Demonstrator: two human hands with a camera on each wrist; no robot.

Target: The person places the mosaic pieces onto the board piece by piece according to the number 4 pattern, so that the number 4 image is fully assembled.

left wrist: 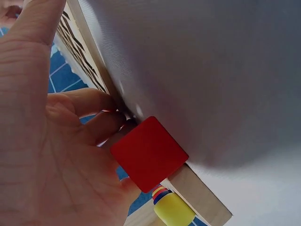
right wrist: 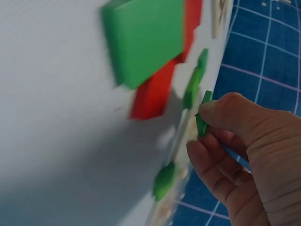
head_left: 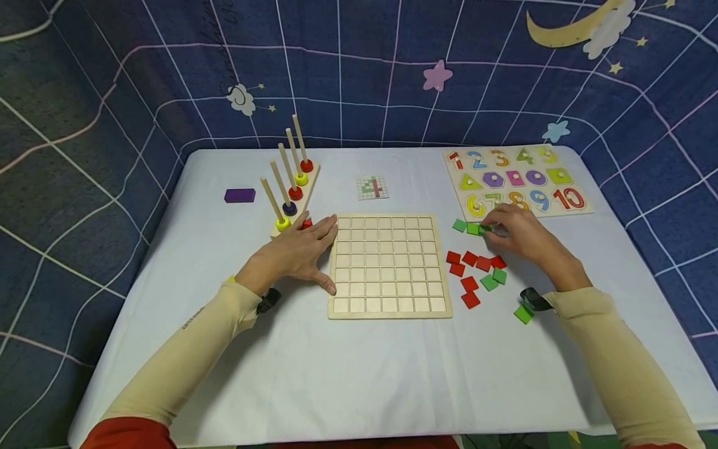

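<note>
My left hand (head_left: pixel 297 252) lies along the left edge of a wooden grid board (head_left: pixel 389 316), thumb and fingertips at its rim, fingers spread. In the left wrist view a red square tile (left wrist: pixel 150 154) shows close beside that hand's fingers, by the base of the peg stacker. My right hand (head_left: pixel 518 234) pinches a green square tile (right wrist: pixel 205 113) between thumb and fingers, just below the number board. Two more green tiles (head_left: pixel 473 228) lie to its left. Several red tiles (head_left: pixel 469 284) and a few green tiles (head_left: pixel 489 282) are scattered right of the grid board.
The peg stacker (head_left: pixel 290 181) with coloured rings stands behind my left hand. Left of it lies a purple block (head_left: pixel 239 196). A small pattern card (head_left: pixel 373 187) sits behind the grid board. At the back right is the number board (head_left: pixel 530 216); a green tile (head_left: pixel 524 313) lies by my right wrist.
</note>
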